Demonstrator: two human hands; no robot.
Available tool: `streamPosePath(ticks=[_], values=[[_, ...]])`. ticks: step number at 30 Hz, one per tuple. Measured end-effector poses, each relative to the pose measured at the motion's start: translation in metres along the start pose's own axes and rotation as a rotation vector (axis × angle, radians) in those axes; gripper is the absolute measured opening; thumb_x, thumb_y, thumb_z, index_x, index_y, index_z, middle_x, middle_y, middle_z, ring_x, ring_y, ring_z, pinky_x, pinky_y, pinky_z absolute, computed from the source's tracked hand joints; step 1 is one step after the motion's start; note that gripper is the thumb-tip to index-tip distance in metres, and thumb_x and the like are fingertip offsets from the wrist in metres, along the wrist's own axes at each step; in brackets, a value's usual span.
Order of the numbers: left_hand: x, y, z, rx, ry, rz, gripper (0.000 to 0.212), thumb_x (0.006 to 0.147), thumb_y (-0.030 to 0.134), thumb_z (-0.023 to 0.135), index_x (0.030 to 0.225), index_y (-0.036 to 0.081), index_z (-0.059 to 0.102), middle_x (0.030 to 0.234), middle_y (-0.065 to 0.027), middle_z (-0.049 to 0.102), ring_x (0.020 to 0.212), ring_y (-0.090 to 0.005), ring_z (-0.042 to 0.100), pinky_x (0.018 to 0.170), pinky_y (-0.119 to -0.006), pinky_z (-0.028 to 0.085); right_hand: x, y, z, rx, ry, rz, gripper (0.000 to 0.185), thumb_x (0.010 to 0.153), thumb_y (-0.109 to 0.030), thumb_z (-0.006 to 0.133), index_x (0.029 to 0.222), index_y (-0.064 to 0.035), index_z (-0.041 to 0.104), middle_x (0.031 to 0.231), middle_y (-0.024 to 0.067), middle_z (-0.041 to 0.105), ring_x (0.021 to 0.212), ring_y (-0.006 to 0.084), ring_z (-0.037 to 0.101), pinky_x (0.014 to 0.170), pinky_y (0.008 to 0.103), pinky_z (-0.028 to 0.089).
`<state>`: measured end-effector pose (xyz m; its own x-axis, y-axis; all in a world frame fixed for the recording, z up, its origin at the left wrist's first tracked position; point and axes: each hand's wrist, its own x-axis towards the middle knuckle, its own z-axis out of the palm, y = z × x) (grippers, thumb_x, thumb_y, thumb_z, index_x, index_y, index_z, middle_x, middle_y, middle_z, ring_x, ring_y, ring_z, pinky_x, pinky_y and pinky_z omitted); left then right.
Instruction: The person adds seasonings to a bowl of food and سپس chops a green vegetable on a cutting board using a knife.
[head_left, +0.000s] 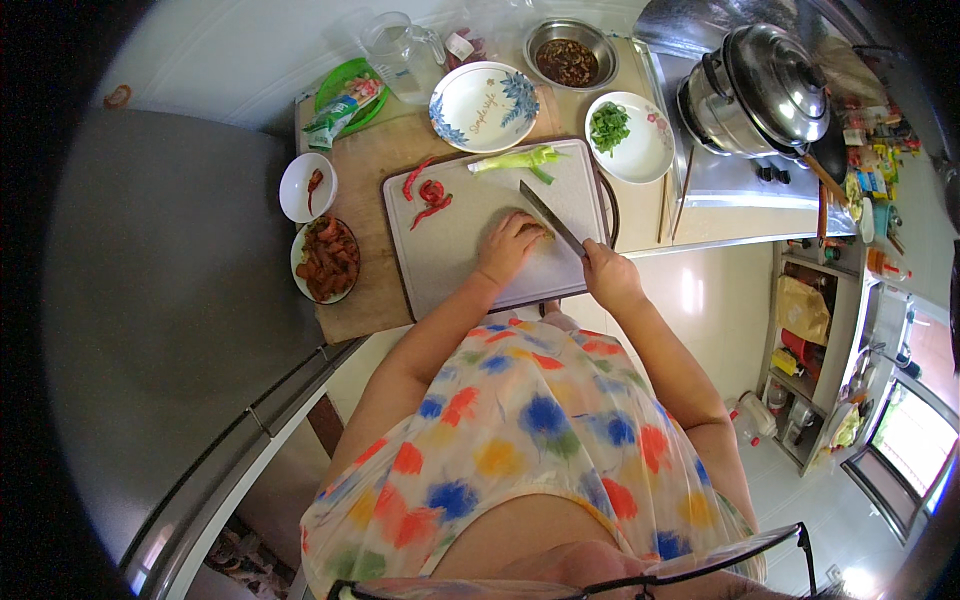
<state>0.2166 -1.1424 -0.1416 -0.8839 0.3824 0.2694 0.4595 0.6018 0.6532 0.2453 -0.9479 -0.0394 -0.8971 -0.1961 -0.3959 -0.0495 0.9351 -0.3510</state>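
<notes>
My left hand (510, 247) rests on the cutting board (450, 266) with its fingers curled over a small brownish piece of food (544, 231), perhaps ginger, mostly hidden beneath them. In my right hand (611, 276) is the handle of a kitchen knife (551, 216). Its blade slants up and to the left, just right of that piece. Several red chilies (432, 193) lie at the board's upper left. A pale green leek or scallion stalk (514, 160) lies along the far edge.
Behind the board stand a flower-patterned bowl (487, 105), a steel bowl (611, 69) of dark sauce and a plate (646, 159) with chopped greens. At left are a white bowl (291, 184) and a dish of reddish-brown pieces (328, 259). A lidded pot (750, 105) sits on the stove.
</notes>
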Motion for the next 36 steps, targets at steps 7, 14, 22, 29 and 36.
streamPosePath(ticks=[7, 14, 22, 29, 36], values=[[-0.004, 0.0, -0.001, 0.066, 0.014, 0.031, 0.022, 0.073, 0.01, 0.062, 0.093, 0.015, 0.068, 0.093, -0.0021, 0.06, 0.09, -0.0216, 0.055, 0.081, -0.033, 0.045, 0.0, 0.004, -0.001, 0.028, 0.016, -0.056, 0.018, 0.085, -0.016, 0.049, 0.1, -0.007, 0.048, 0.086, 0.0136, 0.06, 0.076, 0.0335, 0.061, 0.065, 0.0431, 0.05], [-0.005, 0.011, 0.002, 0.122, 0.076, 0.039, 0.017, 0.071, 0.014, 0.061, 0.086, 0.018, 0.069, 0.088, 0.0046, 0.06, 0.084, -0.0167, 0.055, 0.077, -0.032, 0.047, 0.003, 0.004, -0.004, -0.022, 0.011, -0.121, 0.019, 0.084, -0.015, 0.049, 0.102, -0.0078, 0.048, 0.084, 0.0133, 0.06, 0.073, 0.0335, 0.062, 0.063, 0.0432, 0.051], [-0.007, 0.008, 0.009, 0.228, 0.106, 0.06, 0.016, 0.072, 0.016, 0.06, 0.084, 0.02, 0.069, 0.086, 0.0052, 0.061, 0.082, -0.0158, 0.055, 0.072, -0.03, 0.047, 0.016, 0.005, 0.026, -0.084, 0.027, -0.136, 0.021, 0.083, -0.011, 0.047, 0.103, -0.0062, 0.047, 0.084, 0.0144, 0.06, 0.071, 0.0342, 0.062, 0.061, 0.0437, 0.051], [-0.008, 0.007, 0.011, 0.252, 0.113, 0.046, 0.016, 0.072, 0.018, 0.059, 0.084, 0.021, 0.069, 0.086, 0.0055, 0.061, 0.082, -0.0157, 0.055, 0.074, -0.03, 0.047, 0.014, 0.008, 0.011, 0.022, 0.02, -0.15, 0.021, 0.085, -0.011, 0.045, 0.105, -0.006, 0.047, 0.085, 0.0161, 0.06, 0.076, 0.0351, 0.062, 0.065, 0.0432, 0.051], [-0.008, 0.013, 0.008, 0.139, 0.055, -0.029, 0.021, 0.072, 0.013, 0.058, 0.088, 0.02, 0.069, 0.09, 0.0024, 0.061, 0.087, -0.0195, 0.054, 0.08, -0.033, 0.045, 0.006, 0.002, 0.004, -0.048, -0.058, -0.111, 0.022, 0.084, -0.011, 0.045, 0.106, -0.0059, 0.046, 0.088, 0.017, 0.06, 0.077, 0.035, 0.062, 0.066, 0.0439, 0.05]])
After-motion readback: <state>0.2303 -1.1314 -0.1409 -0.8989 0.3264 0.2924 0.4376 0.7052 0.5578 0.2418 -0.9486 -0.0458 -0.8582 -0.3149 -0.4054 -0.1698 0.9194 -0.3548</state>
